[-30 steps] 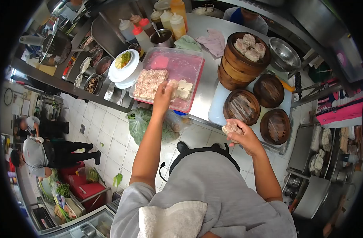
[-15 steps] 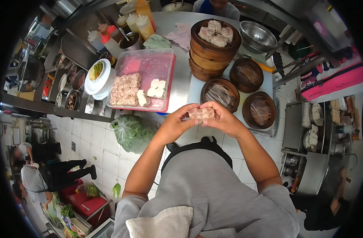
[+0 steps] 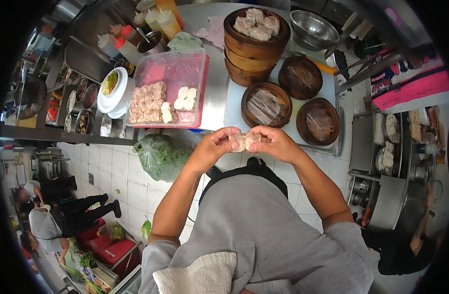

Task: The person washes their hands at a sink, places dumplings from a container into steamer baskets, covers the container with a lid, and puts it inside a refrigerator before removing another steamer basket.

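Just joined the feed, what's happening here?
The person's left hand and right hand hold pale, pinkish dumplings together above the floor. More dumplings sit in a clear plastic tray. Four fill the top of a round brown bamboo steamer stack; three separate round brown baskets hold no dumplings.

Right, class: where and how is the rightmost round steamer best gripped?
Probably by the raised wooden wall of the rightmost steamer, coming in from its right: the round rim stands up there, while neighbouring steamers crowd its left and far sides.
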A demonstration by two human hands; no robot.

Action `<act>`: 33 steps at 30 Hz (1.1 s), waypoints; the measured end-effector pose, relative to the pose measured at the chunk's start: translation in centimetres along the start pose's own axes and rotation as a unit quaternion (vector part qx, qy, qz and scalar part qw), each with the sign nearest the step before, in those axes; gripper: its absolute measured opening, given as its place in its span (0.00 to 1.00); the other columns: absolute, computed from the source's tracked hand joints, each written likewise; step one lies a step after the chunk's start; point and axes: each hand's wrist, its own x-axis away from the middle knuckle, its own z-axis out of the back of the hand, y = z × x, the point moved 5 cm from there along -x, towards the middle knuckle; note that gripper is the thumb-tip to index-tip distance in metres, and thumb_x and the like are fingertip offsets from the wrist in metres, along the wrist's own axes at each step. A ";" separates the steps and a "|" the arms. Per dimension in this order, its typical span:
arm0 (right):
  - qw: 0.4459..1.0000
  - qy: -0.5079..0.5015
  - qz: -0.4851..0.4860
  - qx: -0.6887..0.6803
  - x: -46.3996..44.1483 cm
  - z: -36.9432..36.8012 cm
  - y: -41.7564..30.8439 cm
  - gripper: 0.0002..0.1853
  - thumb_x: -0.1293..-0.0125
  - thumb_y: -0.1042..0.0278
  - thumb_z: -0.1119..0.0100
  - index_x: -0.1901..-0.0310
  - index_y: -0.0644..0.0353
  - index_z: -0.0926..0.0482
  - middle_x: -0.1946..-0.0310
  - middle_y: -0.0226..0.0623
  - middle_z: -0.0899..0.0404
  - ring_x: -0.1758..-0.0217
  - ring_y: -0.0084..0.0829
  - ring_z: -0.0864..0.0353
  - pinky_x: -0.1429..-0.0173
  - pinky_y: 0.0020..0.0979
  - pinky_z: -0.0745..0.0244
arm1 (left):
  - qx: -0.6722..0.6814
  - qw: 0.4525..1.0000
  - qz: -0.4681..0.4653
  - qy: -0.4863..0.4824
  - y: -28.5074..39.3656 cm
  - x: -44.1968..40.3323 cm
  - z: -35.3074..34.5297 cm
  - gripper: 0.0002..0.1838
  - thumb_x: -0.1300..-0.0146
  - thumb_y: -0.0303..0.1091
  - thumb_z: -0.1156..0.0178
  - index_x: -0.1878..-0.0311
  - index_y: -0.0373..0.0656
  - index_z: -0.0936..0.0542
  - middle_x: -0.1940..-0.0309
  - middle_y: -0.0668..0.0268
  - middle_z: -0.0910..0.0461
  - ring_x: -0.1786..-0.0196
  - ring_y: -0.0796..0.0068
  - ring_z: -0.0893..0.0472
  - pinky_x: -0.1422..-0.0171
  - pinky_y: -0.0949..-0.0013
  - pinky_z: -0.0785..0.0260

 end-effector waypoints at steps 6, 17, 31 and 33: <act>0.996 0.004 -0.010 -0.085 0.4 -0.2 0.6 0.18 0.36 0.68 0.43 0.48 0.67 0.29 0.58 0.36 0.22 0.58 0.25 0.21 0.54 0.25 0.26 | 0.193 0.980 0.037 -0.039 -1.6 -0.4 0.1 0.22 0.36 0.30 0.43 0.40 0.36 0.33 0.48 0.61 0.27 0.45 0.71 0.26 0.39 0.66 0.33; 0.940 0.299 0.113 -0.116 4.4 6.8 -0.7 0.22 0.37 0.67 0.43 0.42 0.62 0.31 0.53 0.31 0.24 0.50 0.21 0.26 0.51 0.25 0.31 | 0.131 0.985 -0.013 0.110 1.0 -2.0 -0.5 0.21 0.42 0.20 0.49 0.44 0.42 0.34 0.50 0.61 0.27 0.46 0.63 0.24 0.42 0.66 0.31; 0.823 0.386 0.109 0.402 1.5 9.5 -4.1 0.20 0.50 0.69 0.36 0.55 0.60 0.28 0.58 0.42 0.27 0.58 0.42 0.23 0.55 0.37 0.26 | -0.505 0.795 -0.325 0.086 5.8 -11.3 -4.1 0.23 0.53 0.24 0.41 0.50 0.39 0.27 0.56 0.58 0.26 0.53 0.57 0.29 0.48 0.61 0.35; 0.803 0.354 0.097 0.469 0.9 8.7 -4.1 0.18 0.51 0.69 0.36 0.57 0.60 0.28 0.58 0.42 0.31 0.55 0.47 0.25 0.54 0.43 0.27 | -0.539 0.766 -0.344 0.075 5.3 -12.0 -4.4 0.22 0.54 0.24 0.41 0.51 0.40 0.27 0.57 0.59 0.26 0.54 0.57 0.28 0.50 0.60 0.35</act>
